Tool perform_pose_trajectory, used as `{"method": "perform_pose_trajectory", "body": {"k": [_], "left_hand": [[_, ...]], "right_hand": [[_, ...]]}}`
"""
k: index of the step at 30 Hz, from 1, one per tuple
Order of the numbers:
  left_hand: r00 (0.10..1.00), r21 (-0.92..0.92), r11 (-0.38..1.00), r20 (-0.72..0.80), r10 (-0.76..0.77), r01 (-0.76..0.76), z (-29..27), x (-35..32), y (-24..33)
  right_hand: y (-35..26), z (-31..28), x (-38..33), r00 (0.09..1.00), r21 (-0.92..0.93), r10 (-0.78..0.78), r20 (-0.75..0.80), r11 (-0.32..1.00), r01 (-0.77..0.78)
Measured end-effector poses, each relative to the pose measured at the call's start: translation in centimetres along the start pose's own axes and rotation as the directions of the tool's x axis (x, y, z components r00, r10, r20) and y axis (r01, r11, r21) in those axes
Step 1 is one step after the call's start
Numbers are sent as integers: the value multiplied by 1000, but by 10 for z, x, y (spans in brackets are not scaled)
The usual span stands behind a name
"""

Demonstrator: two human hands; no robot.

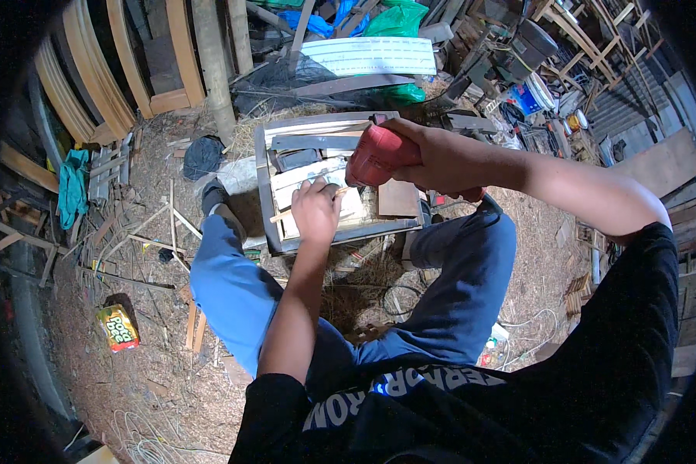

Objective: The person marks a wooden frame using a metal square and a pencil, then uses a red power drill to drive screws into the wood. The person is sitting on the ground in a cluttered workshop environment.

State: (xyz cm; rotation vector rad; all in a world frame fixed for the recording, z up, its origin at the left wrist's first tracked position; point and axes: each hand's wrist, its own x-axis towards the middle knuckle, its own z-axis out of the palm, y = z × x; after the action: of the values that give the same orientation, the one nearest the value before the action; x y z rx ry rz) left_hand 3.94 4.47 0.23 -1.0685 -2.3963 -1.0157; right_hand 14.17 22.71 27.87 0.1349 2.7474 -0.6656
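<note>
My right hand [443,160] is wrapped round the handle of a red power drill [381,155]. The drill's front end points down and to the left, close to my left fingertips. With my left hand [317,210] I press and grip a thin wooden stick [280,217], whose other end shows beside my fingers near the drill. Whether the drill's bit touches the stick is too small to tell. Both hands are over a low wooden-framed worktable [288,247] between my knees. Pale boards and a brown square wooden panel [399,199] lie within its frame.
Tall wooden frames [93,69] lean at the back left beside a post [213,69]. Wood offcuts and sticks litter the ground at left, with a yellow-and-red packet [118,328]. A white bucket [539,91] and piled scrap fill the back right. A cable [545,340] lies at right.
</note>
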Motion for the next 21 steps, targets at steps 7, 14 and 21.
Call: {"method": "perform_pose_trajectory", "body": {"k": [7,14,21], "left_hand": [[999,2,999,38,-36,36,0,-2,-1],[998,18,999,51,-32,32,-4,-1,0],[1000,26,1000,24,-12,11,-1,0,0]], "right_hand": [[-12,-3,-6,998,30,55,11,998,-56],[-9,-3,-7,998,144,57,12,988,-58],[2,4,-4,997,264,74,-30,962,-63]]}}
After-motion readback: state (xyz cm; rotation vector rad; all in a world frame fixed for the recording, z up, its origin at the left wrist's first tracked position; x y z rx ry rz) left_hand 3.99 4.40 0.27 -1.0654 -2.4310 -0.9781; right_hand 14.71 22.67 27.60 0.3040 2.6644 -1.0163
